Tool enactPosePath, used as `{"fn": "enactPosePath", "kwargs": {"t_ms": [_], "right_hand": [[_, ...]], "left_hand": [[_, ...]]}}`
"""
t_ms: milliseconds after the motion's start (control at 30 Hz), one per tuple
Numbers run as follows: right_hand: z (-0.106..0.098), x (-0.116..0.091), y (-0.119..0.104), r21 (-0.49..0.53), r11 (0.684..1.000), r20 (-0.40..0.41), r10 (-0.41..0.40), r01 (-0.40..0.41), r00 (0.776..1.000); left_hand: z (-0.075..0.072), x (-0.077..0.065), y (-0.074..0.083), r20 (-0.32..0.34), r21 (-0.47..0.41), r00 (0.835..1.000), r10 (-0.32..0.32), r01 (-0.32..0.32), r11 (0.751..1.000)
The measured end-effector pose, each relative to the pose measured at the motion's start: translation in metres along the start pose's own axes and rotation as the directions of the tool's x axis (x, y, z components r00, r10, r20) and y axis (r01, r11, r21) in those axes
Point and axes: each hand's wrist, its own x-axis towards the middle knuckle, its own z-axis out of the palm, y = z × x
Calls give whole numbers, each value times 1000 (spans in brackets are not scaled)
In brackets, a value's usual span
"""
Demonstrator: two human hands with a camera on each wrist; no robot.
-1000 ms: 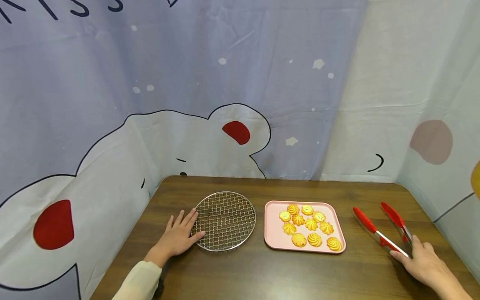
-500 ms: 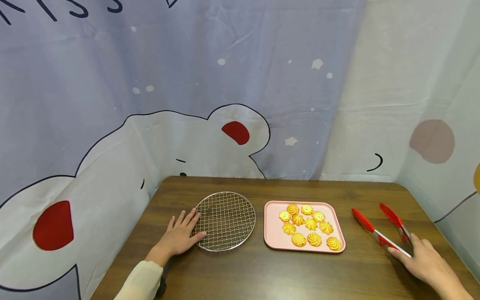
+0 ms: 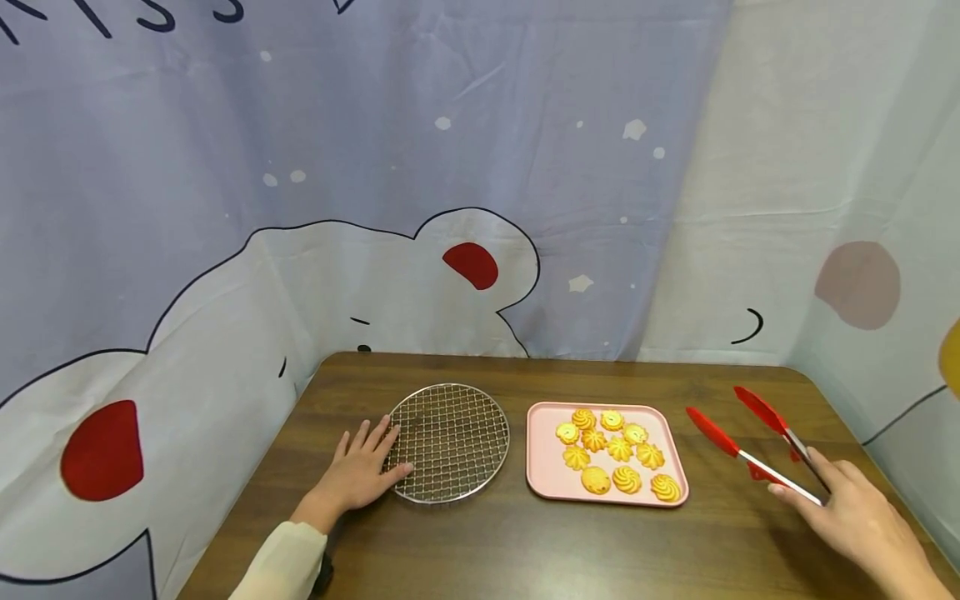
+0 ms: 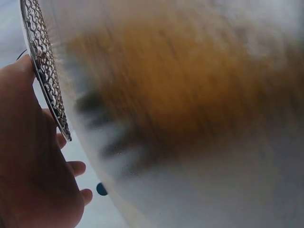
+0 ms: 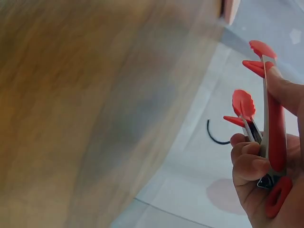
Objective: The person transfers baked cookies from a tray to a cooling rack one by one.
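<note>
My left hand lies with its fingers spread at the left edge of a round wire rack, thumb and fingertips on the rim. In the left wrist view the rack shows edge-on beside the thumb. A pair of red-tipped metal tongs is in my right hand, thumb on one arm and fingers curled round the other. The tongs' red heads stand apart, with nothing between them, as the right wrist view also shows with the tongs.
Between the rack and the tongs sits a pink tray bearing several piped cookies. All rest on a dark wooden table. A printed cloth hangs behind the table and along its sides.
My right hand has raised the tongs slightly, and their heads have shifted left and away from me. The left hand, rack and tray have stayed nearly still.
</note>
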Motion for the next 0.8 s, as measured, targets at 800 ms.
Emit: {"fn": "enactPosePath", "kwargs": {"t_ms": [800], "right_hand": [[-6, -18, -57, -9, 991, 65, -136, 137, 989]], "left_hand": [[1, -1, 1, 6, -17, 1000, -13, 13, 1000]]}}
